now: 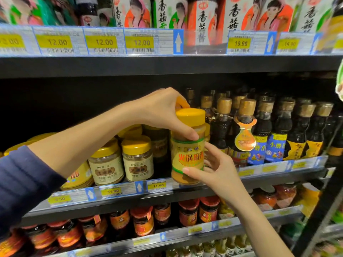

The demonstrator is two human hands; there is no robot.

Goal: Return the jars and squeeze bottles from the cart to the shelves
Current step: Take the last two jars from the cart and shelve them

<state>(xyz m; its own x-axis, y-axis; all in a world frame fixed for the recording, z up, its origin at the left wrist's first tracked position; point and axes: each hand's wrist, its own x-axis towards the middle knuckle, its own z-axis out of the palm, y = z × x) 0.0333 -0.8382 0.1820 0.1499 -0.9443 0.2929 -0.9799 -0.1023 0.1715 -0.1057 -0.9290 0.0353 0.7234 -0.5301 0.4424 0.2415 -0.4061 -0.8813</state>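
Note:
A jar (189,158) with a yellow lid and a yellow label stands at the front edge of the middle shelf (118,191). My left hand (163,108) reaches in from the left and grips the jar near its shoulder, thumb on the front. Its fingers curl behind the lid, where a second yellow lid (181,103) shows. My right hand (219,167) comes up from below and holds the jar's lower half, thumb across the label. The cart is out of view.
Two smaller yellow-lidded jars (106,162) (138,158) stand just left of the held jar. Dark sauce bottles (278,130) with gold caps crowd the shelf to its right. Red-lidded jars (143,221) fill the shelf below, and tall bottles (202,21) the one above.

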